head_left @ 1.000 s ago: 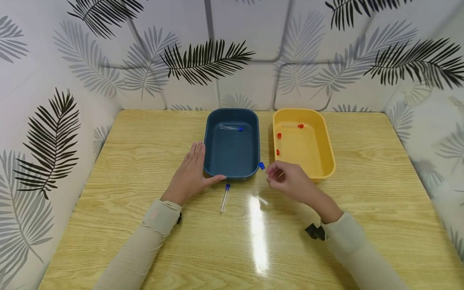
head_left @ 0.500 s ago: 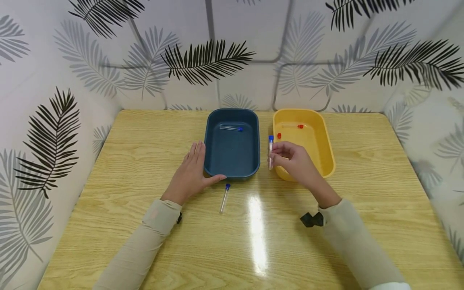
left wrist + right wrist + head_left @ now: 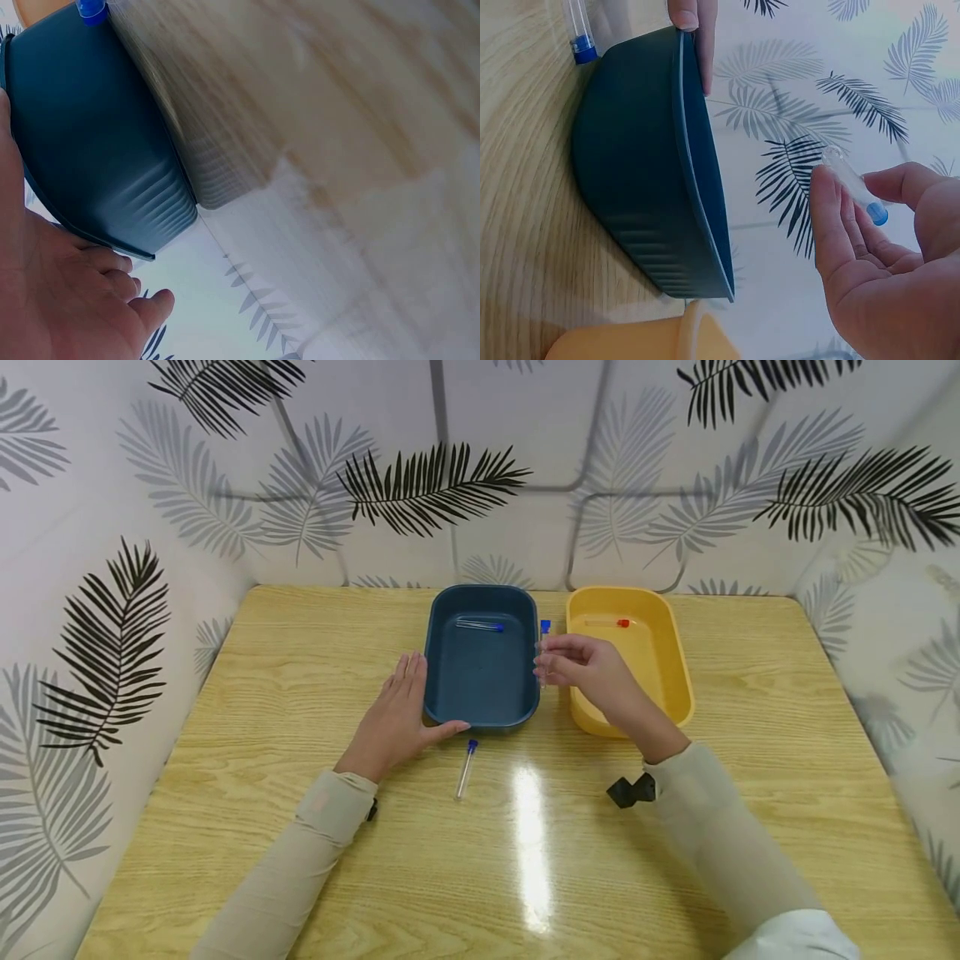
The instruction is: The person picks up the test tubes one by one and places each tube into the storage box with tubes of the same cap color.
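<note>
Blue-capped tube (image 3: pixel 855 184), at the navy bin's (image 3: pixel 480 685) three o'clock side in the head view, is pinched by the right hand (image 3: pixel 591 668). The left hand (image 3: pixel 392 714) braces eight o'clock, fingers straight; a gentle pinch, clear of the rim, should avoid knocks.

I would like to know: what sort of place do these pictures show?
Probably an indoor tabletop workspace, though I cannot tell which building. The signs are a wood-grain table, a leaf-print backdrop rising behind it, and the dark blue bin and yellow bin, each holding a capped tube.
</note>
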Motion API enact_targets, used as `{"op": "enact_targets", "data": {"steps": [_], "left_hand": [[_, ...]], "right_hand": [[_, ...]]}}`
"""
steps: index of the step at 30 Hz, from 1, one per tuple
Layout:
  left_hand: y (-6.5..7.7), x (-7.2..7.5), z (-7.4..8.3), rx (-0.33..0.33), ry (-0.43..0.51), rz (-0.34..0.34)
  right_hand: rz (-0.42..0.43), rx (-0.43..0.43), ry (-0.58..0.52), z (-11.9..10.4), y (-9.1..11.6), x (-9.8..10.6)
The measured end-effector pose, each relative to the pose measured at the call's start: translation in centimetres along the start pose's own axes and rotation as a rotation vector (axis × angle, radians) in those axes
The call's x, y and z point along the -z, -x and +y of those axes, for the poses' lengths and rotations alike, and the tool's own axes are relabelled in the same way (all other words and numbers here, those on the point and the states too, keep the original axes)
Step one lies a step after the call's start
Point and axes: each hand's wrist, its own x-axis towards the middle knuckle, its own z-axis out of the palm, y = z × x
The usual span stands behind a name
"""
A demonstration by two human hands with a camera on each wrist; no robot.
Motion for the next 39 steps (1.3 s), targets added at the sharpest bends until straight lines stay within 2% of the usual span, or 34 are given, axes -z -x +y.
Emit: {"op": "enact_targets", "data": {"steps": [18,24,33,39], "left_hand": [[-0.1,-0.1,-0.1,0.006,-0.001,-0.001],[0.0,0.1,-0.1,0.006,0.002,-0.003],[0.0,0.1,-0.2,0.004,-0.006,-0.006],[-0.1,-0.1,-0.2,-0.007,0.003,0.012]], "right_hand": [[-0.126,-0.153,0.047,-1.0,-4.8,-1.9],[-0.17,-0.199,-0.013,-0.5,-6.0,-2.7],[-0.252,-0.286,-0.198,0.3,-8.3,-3.8],[-0.273,-0.367,-0.203,1.3,-9.5,-4.5]]}}
